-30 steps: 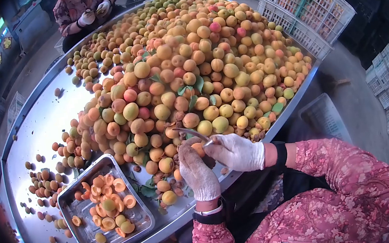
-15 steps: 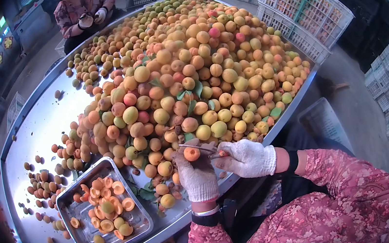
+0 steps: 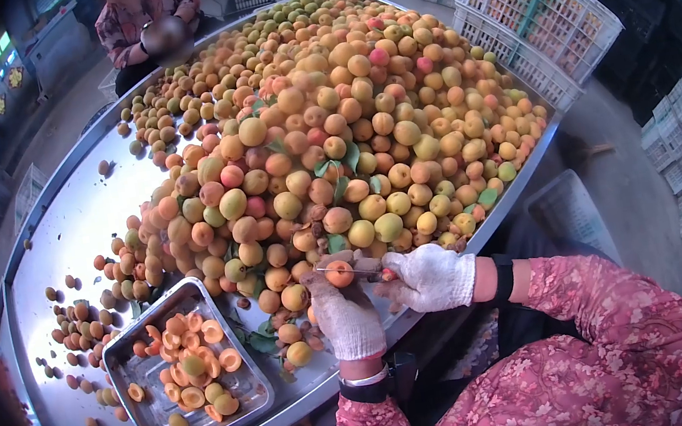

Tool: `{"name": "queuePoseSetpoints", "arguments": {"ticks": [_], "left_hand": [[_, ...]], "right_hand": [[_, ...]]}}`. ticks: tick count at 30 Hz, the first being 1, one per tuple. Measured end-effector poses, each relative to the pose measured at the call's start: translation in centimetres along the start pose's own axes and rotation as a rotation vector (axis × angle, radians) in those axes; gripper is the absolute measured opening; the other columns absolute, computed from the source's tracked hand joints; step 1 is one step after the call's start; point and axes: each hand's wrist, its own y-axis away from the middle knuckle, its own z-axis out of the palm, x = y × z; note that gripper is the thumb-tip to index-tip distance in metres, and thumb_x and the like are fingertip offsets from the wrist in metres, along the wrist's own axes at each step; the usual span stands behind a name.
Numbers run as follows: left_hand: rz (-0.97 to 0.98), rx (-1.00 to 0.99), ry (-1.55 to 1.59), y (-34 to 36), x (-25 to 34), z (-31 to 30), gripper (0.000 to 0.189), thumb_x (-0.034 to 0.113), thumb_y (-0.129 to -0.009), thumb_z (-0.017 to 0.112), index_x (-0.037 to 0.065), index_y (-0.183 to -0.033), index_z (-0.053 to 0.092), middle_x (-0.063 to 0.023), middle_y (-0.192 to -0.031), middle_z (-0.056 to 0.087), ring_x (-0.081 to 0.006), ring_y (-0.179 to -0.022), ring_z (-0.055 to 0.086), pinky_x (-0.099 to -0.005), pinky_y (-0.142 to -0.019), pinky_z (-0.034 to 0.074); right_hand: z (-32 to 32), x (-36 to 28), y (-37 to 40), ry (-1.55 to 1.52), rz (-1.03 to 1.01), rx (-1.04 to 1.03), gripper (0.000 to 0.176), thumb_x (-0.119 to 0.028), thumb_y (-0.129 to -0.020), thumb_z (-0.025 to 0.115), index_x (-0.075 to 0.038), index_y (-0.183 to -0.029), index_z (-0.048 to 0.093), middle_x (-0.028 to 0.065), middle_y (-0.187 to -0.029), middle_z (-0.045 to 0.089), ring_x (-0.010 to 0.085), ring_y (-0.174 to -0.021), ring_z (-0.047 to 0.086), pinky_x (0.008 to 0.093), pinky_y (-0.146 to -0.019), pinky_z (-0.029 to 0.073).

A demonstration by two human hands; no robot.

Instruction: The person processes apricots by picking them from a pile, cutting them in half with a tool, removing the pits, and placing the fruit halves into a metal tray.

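My left hand (image 3: 350, 319), in a knitted white glove stained at the fingers, is closed around an orange apricot (image 3: 338, 274). In my gloved right hand (image 3: 437, 278) is a small knife (image 3: 388, 275) with a reddish handle. Its thin blade reaches left and overlaps the apricot's upper part in this view. Both hands are over the table's near edge, beside a large heap of apricots (image 3: 383, 138). Left of them a metal tray (image 3: 135, 408) holds pitted apricot halves (image 3: 183, 373) and a few rounder pieces.
The metal table (image 3: 58, 220) has a raised rim; loose apricots are scattered on its left side. Across it sits another person (image 3: 147, 19), their hands blurred. Stacked plastic crates (image 3: 535, 15) stand beyond the right edge. Another pale crate (image 3: 572, 217) is on the floor nearby.
The knife blade has come down from above the apricot to lie across it. Both hands remain close together. The other person's hands have become blurred.
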Motion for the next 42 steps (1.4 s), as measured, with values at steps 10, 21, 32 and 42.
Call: {"name": "queuePoseSetpoints", "arguments": {"ticks": [10, 21, 32, 42], "left_hand": [[0.299, -0.269, -0.477, 1.7, 1.3, 1.9, 0.036, 0.028, -0.098, 0.054, 0.0, -0.121, 0.052, -0.0064, -0.109, 0.057, -0.0178, -0.097, 0.057, -0.0322, -0.09, 0.046], [0.0, -0.377, -0.152, 2.3, 1.5, 1.4, 0.046, 0.036, -0.098, 0.053, -0.003, -0.123, 0.05, -0.0151, -0.113, 0.06, -0.0232, -0.102, 0.059, -0.0348, -0.09, 0.048], [-0.101, -0.359, 0.145, 0.7, 1.9, 0.7, 0.041, 0.024, -0.098, 0.049, 0.003, -0.133, 0.044, -0.0156, -0.105, 0.063, -0.0263, -0.098, 0.061, -0.0364, -0.086, 0.051], [-0.067, -0.349, 0.057, 0.5, 1.7, 0.6, 0.049, 0.042, -0.099, 0.048, 0.006, -0.132, 0.045, -0.0161, -0.121, 0.057, -0.0278, -0.106, 0.058, -0.0368, -0.09, 0.05]], "right_hand": [[0.0, 0.3, -0.3, -0.119, -0.014, 0.102, 0.036, -0.038, -0.096, 0.054, -0.002, -0.09, 0.051, 0.013, -0.056, 0.059, 0.0295, -0.057, 0.067, 0.04, -0.051, 0.05], [2.8, 0.4, -0.2, -0.154, -0.024, 0.161, 0.031, -0.033, -0.093, 0.056, -0.003, -0.097, 0.052, 0.0201, -0.065, 0.061, 0.0381, -0.062, 0.064, 0.0447, -0.052, 0.05], [1.3, -1.2, -1.4, -0.003, 0.063, 0.024, 0.038, -0.04, -0.093, 0.055, -0.003, -0.098, 0.054, 0.019, -0.063, 0.061, 0.0383, -0.062, 0.064, 0.0464, -0.055, 0.051], [1.9, -0.9, -2.1, -0.012, 0.062, 0.008, 0.043, -0.038, -0.095, 0.053, -0.003, -0.119, 0.053, 0.0194, -0.079, 0.066, 0.037, -0.073, 0.067, 0.0427, -0.065, 0.054]]}}
